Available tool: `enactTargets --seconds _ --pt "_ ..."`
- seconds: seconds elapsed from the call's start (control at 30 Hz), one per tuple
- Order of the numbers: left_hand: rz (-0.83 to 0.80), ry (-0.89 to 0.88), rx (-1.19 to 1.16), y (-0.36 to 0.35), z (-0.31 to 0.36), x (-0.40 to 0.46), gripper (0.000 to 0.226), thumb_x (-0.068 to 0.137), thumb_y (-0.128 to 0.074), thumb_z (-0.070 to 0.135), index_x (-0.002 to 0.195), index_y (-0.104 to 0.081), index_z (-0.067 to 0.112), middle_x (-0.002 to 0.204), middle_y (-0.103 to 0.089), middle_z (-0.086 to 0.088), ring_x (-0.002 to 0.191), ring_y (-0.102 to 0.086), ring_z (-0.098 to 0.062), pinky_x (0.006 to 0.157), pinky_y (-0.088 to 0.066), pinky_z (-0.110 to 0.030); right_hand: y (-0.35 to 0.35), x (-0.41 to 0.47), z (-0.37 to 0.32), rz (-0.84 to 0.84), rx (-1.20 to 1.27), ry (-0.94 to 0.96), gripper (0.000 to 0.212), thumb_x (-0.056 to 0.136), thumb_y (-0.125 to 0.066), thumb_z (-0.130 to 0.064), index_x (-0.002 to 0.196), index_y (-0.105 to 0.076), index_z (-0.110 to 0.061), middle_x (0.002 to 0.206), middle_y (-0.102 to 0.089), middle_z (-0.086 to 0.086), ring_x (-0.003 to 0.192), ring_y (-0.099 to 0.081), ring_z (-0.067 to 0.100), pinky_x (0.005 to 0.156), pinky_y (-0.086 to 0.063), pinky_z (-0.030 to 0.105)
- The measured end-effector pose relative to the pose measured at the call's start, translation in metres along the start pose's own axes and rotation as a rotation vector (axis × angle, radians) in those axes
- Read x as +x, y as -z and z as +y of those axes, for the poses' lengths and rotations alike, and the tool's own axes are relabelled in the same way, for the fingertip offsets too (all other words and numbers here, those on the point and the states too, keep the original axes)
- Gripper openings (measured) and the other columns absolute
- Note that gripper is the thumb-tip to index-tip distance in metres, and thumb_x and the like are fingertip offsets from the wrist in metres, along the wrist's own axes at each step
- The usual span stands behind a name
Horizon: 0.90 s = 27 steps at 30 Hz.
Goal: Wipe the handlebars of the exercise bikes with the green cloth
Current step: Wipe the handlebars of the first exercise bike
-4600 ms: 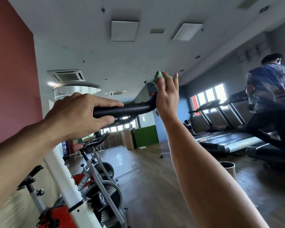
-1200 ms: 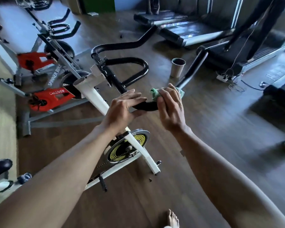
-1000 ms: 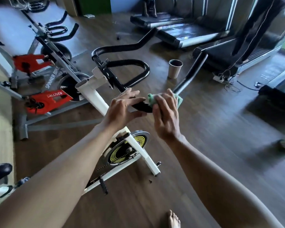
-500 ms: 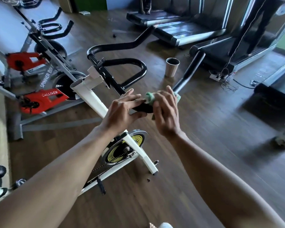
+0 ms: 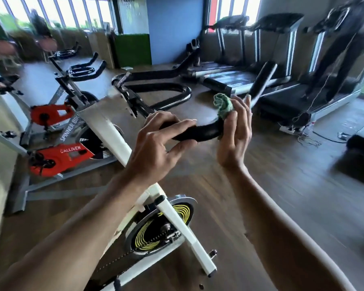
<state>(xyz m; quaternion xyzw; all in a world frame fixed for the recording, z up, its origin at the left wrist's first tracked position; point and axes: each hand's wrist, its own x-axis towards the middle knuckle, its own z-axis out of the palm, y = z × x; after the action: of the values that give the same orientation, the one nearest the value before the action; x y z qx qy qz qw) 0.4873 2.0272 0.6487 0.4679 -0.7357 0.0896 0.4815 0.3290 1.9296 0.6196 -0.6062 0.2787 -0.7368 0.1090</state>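
The white exercise bike (image 5: 114,135) stands right in front of me, with its black handlebars (image 5: 198,132) curving to the right and up. My left hand (image 5: 158,148) grips the near bar, fingers over the top and thumb under it. My right hand (image 5: 234,131) presses the bunched green cloth (image 5: 223,103) against the bend of the same bar, its fingers nearly straight around the cloth. The bar's upturned end (image 5: 261,82) rises behind my right hand.
Two red and grey spinner bikes (image 5: 59,131) stand to the left, their black handlebars (image 5: 82,70) behind. Treadmills (image 5: 240,76) line the right side, with cables and a power strip (image 5: 290,129) on the wooden floor. The yellow-striped flywheel (image 5: 160,227) sits below my arms.
The view has tilted up, showing the windows and treadmills. My right hand has slid the cloth up toward the bar's bend, and its fingers have opened out. My left hand keeps its grip.
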Motion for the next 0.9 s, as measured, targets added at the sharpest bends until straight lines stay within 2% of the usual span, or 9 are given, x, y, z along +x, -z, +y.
enactTargets --seconds 0.1,0.23,0.3,0.4,0.5,0.6,0.67,0.77,0.9 --pt "0.05 -0.07 0.084 -0.009 -0.007 -0.004 0.041 0.089 -0.064 0.044 0.125 -0.066 0.024 0.102 -0.059 -0.002 0.101 -0.055 -0.019 0.095 -0.041 -0.023 -0.009 0.001 0.012 0.131 0.084 0.002 0.039 0.102 -0.035 -0.019 0.118 -0.063 0.003 0.124 -0.063 0.015 0.136 -0.044 0.023 0.116 -0.027 0.057" --pt "0.09 -0.129 0.074 -0.015 -0.013 -0.006 0.044 0.088 -0.063 0.047 0.128 -0.064 0.028 0.107 -0.059 0.002 0.103 -0.057 -0.012 0.093 -0.045 -0.024 -0.027 -0.028 0.007 0.19 0.153 0.304 0.033 0.102 -0.034 -0.016 0.127 -0.055 -0.011 0.13 -0.054 0.003 0.133 -0.042 0.015 0.116 -0.025 0.061" --pt "0.115 -0.161 0.058 -0.017 -0.017 -0.007 0.043 0.087 -0.064 0.046 0.127 -0.064 0.03 0.106 -0.061 0.0 0.101 -0.059 -0.014 0.092 -0.05 -0.033 -0.034 -0.03 0.016 0.239 0.17 0.39 0.036 0.103 -0.034 -0.019 0.134 -0.051 -0.013 0.134 -0.048 -0.006 0.135 -0.04 0.018 0.113 -0.03 0.061" --pt "0.18 -0.218 0.093 -0.022 -0.022 -0.007 0.042 0.086 -0.061 0.053 0.126 -0.063 0.038 0.098 -0.061 0.002 0.096 -0.061 -0.013 0.09 -0.051 -0.042 -0.04 -0.012 0.034 0.369 0.218 0.337 0.038 0.102 -0.035 -0.02 0.127 -0.058 -0.003 0.129 -0.058 0.006 0.129 -0.048 0.034 0.106 -0.035 0.062" --pt "0.209 -0.237 0.127 -0.023 -0.024 -0.008 0.046 0.083 -0.054 0.062 0.125 -0.062 0.044 0.091 -0.057 0.013 0.093 -0.061 -0.009 0.092 -0.051 -0.039 -0.042 -0.007 0.036 0.44 0.307 0.28 0.039 0.102 -0.034 -0.022 0.123 -0.061 -0.004 0.123 -0.061 0.006 0.123 -0.051 0.039 0.104 -0.035 0.062" --pt "0.238 -0.265 0.132 -0.024 -0.022 -0.008 0.044 0.081 -0.054 0.06 0.123 -0.061 0.046 0.096 -0.065 0.008 0.095 -0.065 -0.009 0.089 -0.052 -0.038 -0.052 -0.03 0.029 0.357 0.304 0.514 0.037 0.102 -0.035 -0.024 0.128 -0.058 -0.01 0.129 -0.057 0.01 0.127 -0.046 0.038 0.111 -0.03 0.058" --pt "0.242 -0.289 0.127 -0.025 -0.021 -0.007 0.041 0.082 -0.055 0.057 0.12 -0.063 0.046 0.098 -0.068 0.005 0.094 -0.066 -0.008 0.088 -0.052 -0.037 -0.061 -0.04 0.025 0.35 0.276 0.6 0.041 0.106 -0.029 -0.036 0.132 -0.055 -0.018 0.134 -0.053 0.016 0.135 -0.039 0.04 0.117 -0.025 0.053" --pt "0.247 -0.259 0.139 -0.025 -0.024 -0.006 0.046 0.077 -0.053 0.062 0.119 -0.063 0.048 0.099 -0.068 0.007 0.097 -0.063 -0.004 0.094 -0.049 -0.033 -0.066 -0.025 0.03 0.413 0.263 0.544 0.045 0.106 -0.02 -0.045 0.131 -0.05 -0.022 0.134 -0.054 0.016 0.136 -0.04 0.038 0.116 -0.024 0.052" --pt "0.215 -0.231 0.102 -0.024 -0.026 -0.005 0.043 0.075 -0.055 0.067 0.116 -0.06 0.058 0.105 -0.068 0.004 0.1 -0.064 -0.011 0.098 -0.05 -0.043 -0.058 0.001 0.057 0.484 0.315 0.458 0.041 0.105 -0.028 -0.033 0.126 -0.056 -0.011 0.124 -0.061 0.011 0.131 -0.045 0.022 0.112 -0.03 0.056"
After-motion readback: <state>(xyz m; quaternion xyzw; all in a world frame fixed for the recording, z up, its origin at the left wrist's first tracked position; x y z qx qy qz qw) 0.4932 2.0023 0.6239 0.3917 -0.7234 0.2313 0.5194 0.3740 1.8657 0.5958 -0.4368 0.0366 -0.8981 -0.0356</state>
